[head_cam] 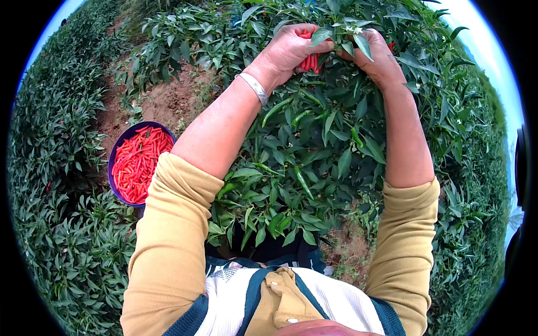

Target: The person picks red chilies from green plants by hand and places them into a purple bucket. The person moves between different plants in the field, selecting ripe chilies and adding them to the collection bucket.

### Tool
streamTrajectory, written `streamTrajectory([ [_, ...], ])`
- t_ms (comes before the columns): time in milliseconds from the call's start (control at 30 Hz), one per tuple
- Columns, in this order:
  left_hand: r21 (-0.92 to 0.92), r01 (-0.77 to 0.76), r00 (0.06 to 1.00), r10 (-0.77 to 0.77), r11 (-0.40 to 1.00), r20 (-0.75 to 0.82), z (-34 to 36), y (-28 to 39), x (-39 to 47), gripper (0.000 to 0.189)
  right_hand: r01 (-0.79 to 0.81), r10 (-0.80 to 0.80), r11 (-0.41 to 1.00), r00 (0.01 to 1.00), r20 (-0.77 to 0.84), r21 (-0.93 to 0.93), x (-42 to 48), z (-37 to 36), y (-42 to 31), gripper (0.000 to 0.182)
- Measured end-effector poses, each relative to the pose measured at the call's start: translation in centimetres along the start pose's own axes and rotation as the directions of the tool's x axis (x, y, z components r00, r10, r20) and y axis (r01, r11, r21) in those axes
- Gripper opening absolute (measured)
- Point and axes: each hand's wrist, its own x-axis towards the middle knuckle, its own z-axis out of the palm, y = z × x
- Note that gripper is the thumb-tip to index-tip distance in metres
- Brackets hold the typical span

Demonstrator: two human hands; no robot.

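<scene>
My left hand (pixel 286 51) is closed around a bunch of red chili peppers (pixel 310 63), whose tips stick out below the fingers. A silver bracelet (pixel 254 87) circles that wrist. Close beside it, my right hand (pixel 379 63) reaches into the top of a chili plant (pixel 290 145), fingertips almost meeting the left thumb. Leaves (pixel 363 47) and a small white flower (pixel 357 30) partly cover the right fingers, so what they pinch is hidden. Green chili peppers (pixel 302 182) hang lower on the plant, below both hands.
On the left, a purple bucket (pixel 110 161) is filled with red chili peppers (pixel 141 166). Bare soil (pixel 166 98) runs between the plant rows. Dense chili plants (pixel 54 176) stand to the left, and more plants (pixel 466 201) grow to the right.
</scene>
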Motion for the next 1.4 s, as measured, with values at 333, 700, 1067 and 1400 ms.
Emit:
streamTrajectory([
  [333, 0.004, -0.194, 0.945, 0.188, 0.981, -0.266, 1.0, -1.3, -0.9, 0.010, -0.049, 0.022, 0.963, 0.995, -0.101, -0.265, -0.3, 1.6, -1.2, 0.025],
  [700, -0.351, -0.082, 0.980, 0.012, 0.933, -0.197, -0.4, 0.6, -4.1, 0.023, 0.073, -0.255, 0.848, 0.925, -0.283, -0.526, -0.6, 0.2, 1.3, 0.039],
  [1067, 0.444, 0.227, 0.889, 0.002, 0.867, -0.458, -14.8, 7.2, -19.3, 0.014, 0.212, 0.010, 0.908, 0.852, -0.523, 0.363, -10.2, 1.7, 0.2, 0.021],
  [1400, 0.752, 0.646, 0.723, -0.209, -0.132, -0.658, -19.6, 4.5, -29.8, 0.053, -0.028, 0.287, 0.911, 0.760, -0.583, 0.412, -11.4, -0.9, 6.1, 0.023],
])
